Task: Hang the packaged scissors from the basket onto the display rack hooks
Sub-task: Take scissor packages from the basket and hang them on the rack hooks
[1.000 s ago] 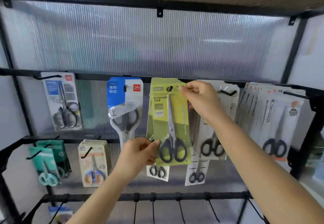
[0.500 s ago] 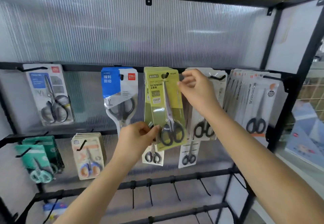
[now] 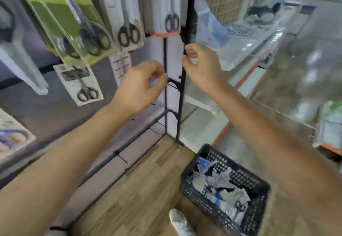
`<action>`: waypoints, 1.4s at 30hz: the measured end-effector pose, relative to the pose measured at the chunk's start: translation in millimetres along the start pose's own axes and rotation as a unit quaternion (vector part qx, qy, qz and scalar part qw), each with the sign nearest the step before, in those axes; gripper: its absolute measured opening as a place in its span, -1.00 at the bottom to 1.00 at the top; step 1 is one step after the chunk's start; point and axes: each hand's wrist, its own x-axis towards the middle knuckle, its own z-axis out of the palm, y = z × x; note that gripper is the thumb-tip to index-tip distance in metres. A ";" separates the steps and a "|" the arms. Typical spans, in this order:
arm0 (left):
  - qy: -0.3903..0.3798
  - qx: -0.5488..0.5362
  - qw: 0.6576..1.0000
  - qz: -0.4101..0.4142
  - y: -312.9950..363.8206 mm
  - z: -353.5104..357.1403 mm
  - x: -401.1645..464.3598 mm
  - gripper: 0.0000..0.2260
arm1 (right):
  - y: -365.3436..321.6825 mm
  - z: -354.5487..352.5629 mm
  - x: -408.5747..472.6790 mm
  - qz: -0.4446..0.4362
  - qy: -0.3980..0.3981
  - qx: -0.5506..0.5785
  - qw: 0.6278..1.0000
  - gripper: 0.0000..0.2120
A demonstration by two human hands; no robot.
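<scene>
The green packaged scissors (image 3: 74, 19) hang on the display rack (image 3: 179, 110) at the upper left, free of both hands. My left hand (image 3: 140, 86) hovers in front of the rack's lower right part, fingers loosely curled and holding nothing. My right hand (image 3: 201, 65) is beside the rack's black corner post, also holding nothing. The black plastic basket (image 3: 209, 149) stands on the floor at the lower right, with several packaged scissors (image 3: 218, 185) lying inside.
More scissors packs (image 3: 129, 32) hang right of the green one, and a smaller pack (image 3: 83, 86) hangs below it. A lower rack bar (image 3: 118, 152) carries bare hooks. A shoe (image 3: 177, 219) stands on the wooden floor (image 3: 144, 184). A glass counter (image 3: 259, 41) lies to the right.
Both hands have let go of the green pack, which now hangs on its hook. The view has swung down and right, bringing the basket into sight; the hands have dropped lower.
</scene>
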 end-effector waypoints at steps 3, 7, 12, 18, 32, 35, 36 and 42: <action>-0.107 -0.036 0.994 0.004 13.4 68.8 -12.2 -0.63 | 50.0 -23.0 -67.2 0.073 -0.009 -0.089 0.993 -0.72; -0.257 -0.032 0.965 -0.038 33.2 162.7 -45.3 -0.61 | 106.8 -46.0 -153.5 0.197 -0.084 -0.165 0.963 -0.68; -0.437 0.037 0.899 0.011 55.4 251.4 -85.9 -0.62 | 169.3 -55.3 -232.7 0.325 -0.145 -0.221 0.908 -0.67; -0.488 0.076 0.869 0.038 80.6 325.9 -95.6 -0.72 | 250.8 -65.2 -281.5 0.401 -0.171 -0.219 0.873 -0.68; -0.627 0.083 0.767 -0.107 23.6 507.7 -164.6 -0.75 | 448.2 -25.1 -375.1 0.484 -0.321 -0.180 0.794 -0.83; -0.638 0.111 0.752 -0.123 -8.2 534.8 -189.7 -0.83 | 486.1 9.6 -394.1 0.493 -0.348 -0.159 0.781 -0.76; -0.644 0.114 0.744 -0.136 -19.3 545.1 -198.1 -0.87 | 498.5 23.4 -400.3 0.492 -0.356 -0.152 0.780 -0.75; -0.689 0.118 0.701 -0.142 -84.8 628.3 -255.7 -0.85 | 557.2 116.6 -460.0 0.489 -0.409 -0.128 0.760 -0.74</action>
